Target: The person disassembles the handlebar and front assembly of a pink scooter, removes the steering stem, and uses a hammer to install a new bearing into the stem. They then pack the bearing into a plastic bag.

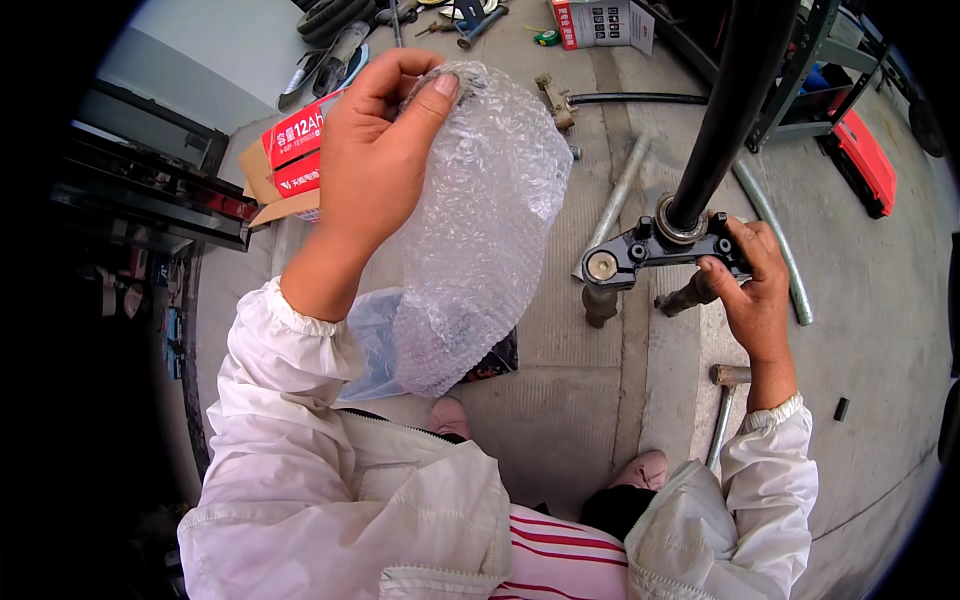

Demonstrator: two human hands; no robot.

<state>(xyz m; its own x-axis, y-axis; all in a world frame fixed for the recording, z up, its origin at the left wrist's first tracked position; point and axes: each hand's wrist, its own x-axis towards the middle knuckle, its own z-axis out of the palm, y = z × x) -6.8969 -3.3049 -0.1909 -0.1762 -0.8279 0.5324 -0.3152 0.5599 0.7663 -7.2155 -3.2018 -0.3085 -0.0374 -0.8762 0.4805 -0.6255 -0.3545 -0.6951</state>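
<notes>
My left hand (375, 165), raised at the upper left, pinches the top edge of a sheet of clear bubble wrap (485, 215). The wrap hangs down toward the floor, its lower end by a bluish clear plastic bag (372, 330). My right hand (758, 300) is wrapped round the right end of a black metal fork clamp (648, 246). From the clamp's ring a long black tube (728, 110) rises up and out of view. Two short dark legs point down below the clamp; their lower ends stand close to or on the floor, I cannot tell which.
A red and brown cardboard box (292, 150) lies open at the left. Metal pipes (622, 190) and a hammer (728, 376) lie on the concrete floor. Farther off are a red case (868, 165), a metal rack (805, 70), a green tape measure (547, 38) and tires (335, 18).
</notes>
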